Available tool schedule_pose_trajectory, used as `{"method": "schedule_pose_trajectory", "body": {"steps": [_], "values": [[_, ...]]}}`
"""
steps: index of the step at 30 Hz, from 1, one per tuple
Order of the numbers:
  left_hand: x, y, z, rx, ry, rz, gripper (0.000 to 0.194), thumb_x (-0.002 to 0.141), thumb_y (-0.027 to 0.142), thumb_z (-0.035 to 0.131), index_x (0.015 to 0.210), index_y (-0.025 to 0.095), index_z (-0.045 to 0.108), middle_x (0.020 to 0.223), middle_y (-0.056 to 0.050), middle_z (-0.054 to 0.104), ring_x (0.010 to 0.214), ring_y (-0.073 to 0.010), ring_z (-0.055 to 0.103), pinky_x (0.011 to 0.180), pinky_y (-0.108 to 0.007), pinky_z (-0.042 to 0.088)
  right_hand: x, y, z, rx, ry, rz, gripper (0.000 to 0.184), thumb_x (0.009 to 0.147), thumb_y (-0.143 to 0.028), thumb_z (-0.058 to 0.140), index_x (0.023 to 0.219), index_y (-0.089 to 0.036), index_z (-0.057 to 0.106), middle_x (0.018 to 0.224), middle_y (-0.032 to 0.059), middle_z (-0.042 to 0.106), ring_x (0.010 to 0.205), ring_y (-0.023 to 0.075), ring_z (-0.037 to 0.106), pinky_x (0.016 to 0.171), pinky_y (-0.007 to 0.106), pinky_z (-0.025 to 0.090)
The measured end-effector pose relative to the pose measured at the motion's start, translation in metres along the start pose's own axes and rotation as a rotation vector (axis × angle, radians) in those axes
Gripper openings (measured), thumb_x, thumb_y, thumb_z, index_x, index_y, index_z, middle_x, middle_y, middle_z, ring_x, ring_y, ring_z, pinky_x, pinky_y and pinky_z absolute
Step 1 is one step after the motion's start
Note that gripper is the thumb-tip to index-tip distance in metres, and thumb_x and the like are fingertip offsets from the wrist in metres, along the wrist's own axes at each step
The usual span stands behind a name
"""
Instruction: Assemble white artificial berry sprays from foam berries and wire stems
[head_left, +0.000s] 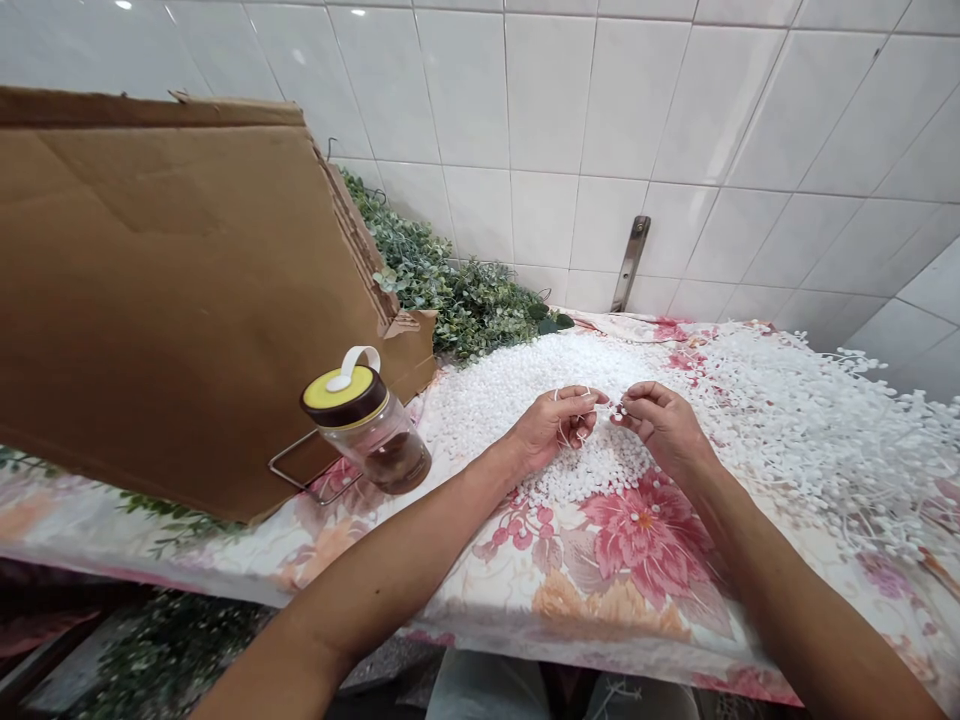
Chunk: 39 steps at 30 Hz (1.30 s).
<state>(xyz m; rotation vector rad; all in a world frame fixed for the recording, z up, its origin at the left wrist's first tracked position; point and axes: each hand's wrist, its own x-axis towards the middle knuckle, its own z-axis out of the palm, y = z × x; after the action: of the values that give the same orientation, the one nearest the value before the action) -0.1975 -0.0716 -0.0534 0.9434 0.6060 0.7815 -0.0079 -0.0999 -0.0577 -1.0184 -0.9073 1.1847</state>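
Note:
My left hand (556, 426) and my right hand (661, 424) meet over a heap of small white beads (525, 390) on a floral tablecloth (622, 560). Both hands pinch a thin white sprig (611, 408) with tiny white buds between their fingertips. Thin white stems loop round the fingers of my left hand. A mass of white budded sprigs (817, 430) lies to the right of my right hand.
A large brown cardboard box (165, 290) stands at the left. A clear jar with a yellow lid (367, 430) lies tilted beside it. Green artificial foliage (450, 280) is piled against the white tiled wall (600, 110). More greenery (165, 650) lies below the table edge.

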Motion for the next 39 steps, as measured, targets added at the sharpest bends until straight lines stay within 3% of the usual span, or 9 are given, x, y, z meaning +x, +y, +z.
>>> {"method": "schedule_pose_trajectory", "body": {"steps": [7,14,21,25,28,31,39], "values": [[0.006,-0.006,-0.003,0.022,0.02,0.07,0.042,0.067,0.045,0.09,0.088,0.013,0.073,0.089,-0.005,0.069,0.058,-0.0062,0.052,0.046,-0.021,0.033,0.001,0.001,0.002,-0.022,0.022,0.024,0.035,0.052,-0.031,0.095,0.071,-0.021,0.068,0.08,0.0016,0.067,0.076,0.0173,0.064,0.078,0.039,0.062],[0.005,-0.007,-0.003,0.074,-0.013,0.023,0.047,0.064,0.042,0.092,0.099,0.016,0.075,0.087,-0.004,0.071,0.055,-0.0052,0.05,0.047,-0.02,0.032,0.005,0.006,-0.004,-0.206,0.089,-0.07,0.032,0.06,-0.036,0.091,0.077,-0.021,0.069,0.077,0.0016,0.069,0.069,0.0167,0.066,0.071,0.034,0.058],[0.004,-0.005,-0.001,0.204,0.079,0.13,0.043,0.067,0.044,0.089,0.096,0.013,0.078,0.074,-0.002,0.064,0.055,-0.0068,0.048,0.046,-0.021,0.034,-0.001,0.002,0.002,-0.227,-0.081,-0.009,0.035,0.064,-0.043,0.092,0.086,-0.02,0.077,0.083,0.0038,0.075,0.077,0.0187,0.069,0.08,0.036,0.059],[0.004,-0.004,-0.001,0.283,0.125,0.181,0.042,0.07,0.045,0.086,0.095,0.012,0.078,0.064,0.002,0.057,0.051,-0.0071,0.046,0.044,-0.021,0.034,-0.002,-0.006,-0.003,-0.396,-0.197,-0.033,0.03,0.078,-0.046,0.082,0.094,-0.021,0.08,0.095,0.0058,0.078,0.089,0.0216,0.07,0.085,0.038,0.059],[0.006,-0.006,-0.001,0.333,0.149,0.208,0.04,0.073,0.044,0.083,0.095,0.012,0.076,0.061,0.003,0.056,0.047,-0.0067,0.043,0.041,-0.021,0.033,-0.004,-0.016,-0.008,-0.541,-0.282,-0.054,0.028,0.084,-0.041,0.075,0.103,-0.022,0.08,0.096,0.0052,0.077,0.089,0.0212,0.068,0.08,0.035,0.057],[0.008,-0.008,-0.002,0.373,0.157,0.23,0.036,0.075,0.043,0.081,0.092,0.012,0.075,0.057,0.003,0.054,0.044,-0.0068,0.041,0.039,-0.022,0.032,-0.006,-0.025,-0.008,-0.6,-0.347,-0.057,0.031,0.086,-0.04,0.073,0.109,-0.021,0.078,0.089,0.0045,0.075,0.076,0.0178,0.063,0.07,0.032,0.053],[0.008,-0.012,-0.001,0.404,0.118,0.206,0.036,0.075,0.042,0.08,0.092,0.011,0.074,0.057,0.004,0.054,0.045,-0.0072,0.043,0.04,-0.021,0.033,-0.005,-0.024,-0.007,-0.568,-0.313,-0.013,0.036,0.079,-0.052,0.081,0.087,-0.018,0.072,0.07,0.0001,0.062,0.057,0.0124,0.053,0.052,0.027,0.047]]}}
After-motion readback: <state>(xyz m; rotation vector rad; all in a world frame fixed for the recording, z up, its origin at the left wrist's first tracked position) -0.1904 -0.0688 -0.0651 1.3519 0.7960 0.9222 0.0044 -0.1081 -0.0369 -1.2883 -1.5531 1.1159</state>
